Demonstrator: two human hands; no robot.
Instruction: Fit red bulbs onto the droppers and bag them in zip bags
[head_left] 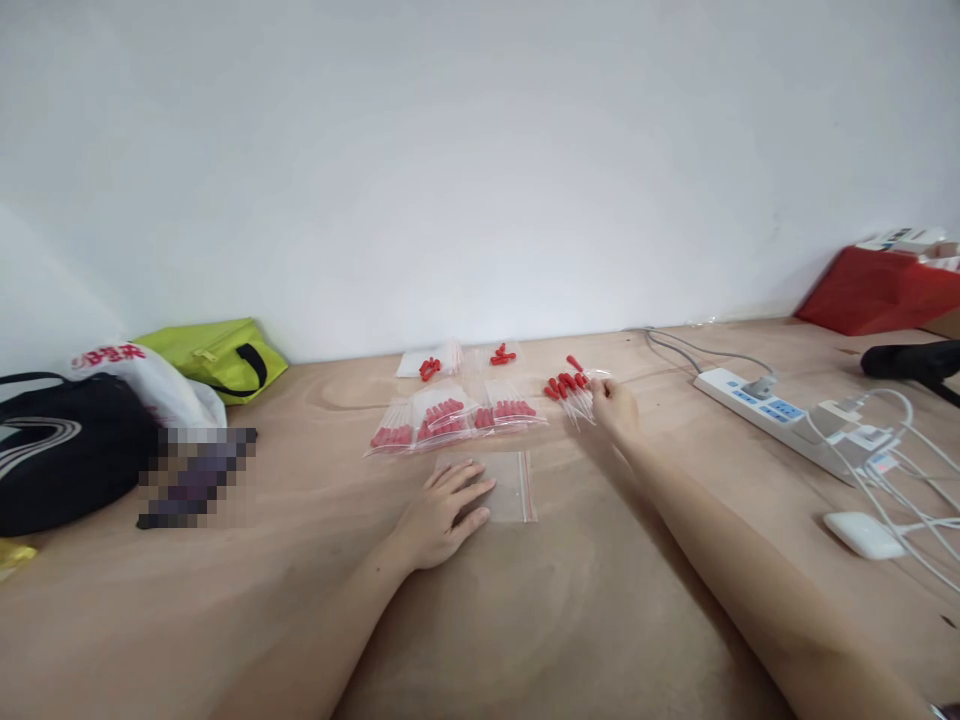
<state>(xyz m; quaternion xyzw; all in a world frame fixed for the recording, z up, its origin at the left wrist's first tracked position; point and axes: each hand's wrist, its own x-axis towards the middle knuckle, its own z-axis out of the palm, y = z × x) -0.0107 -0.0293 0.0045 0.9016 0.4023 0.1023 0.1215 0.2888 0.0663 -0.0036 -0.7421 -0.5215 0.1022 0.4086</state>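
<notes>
My left hand (448,510) lies with its fingers spread on a clear zip-seal bag (510,485), which looks flat. At the right edge of a loose pile of droppers (568,386) with red bulbs and thin clear tubes is my right hand (615,408). Its fingers are curled together, and what they pinch is hidden. Several clear bags filled with red-bulbed droppers (450,418) overlap in a row beyond my left hand. Behind them are two small groups of red bulbs (429,369), (502,354) near the wall.
A white power strip (780,420) with plugs and tangled cables lies to the right, near a white charger case (864,536). On the left are a black bag (75,450), a white plastic bag (180,395) and a lime-green bag (210,358). A red bag (877,290) stands far right.
</notes>
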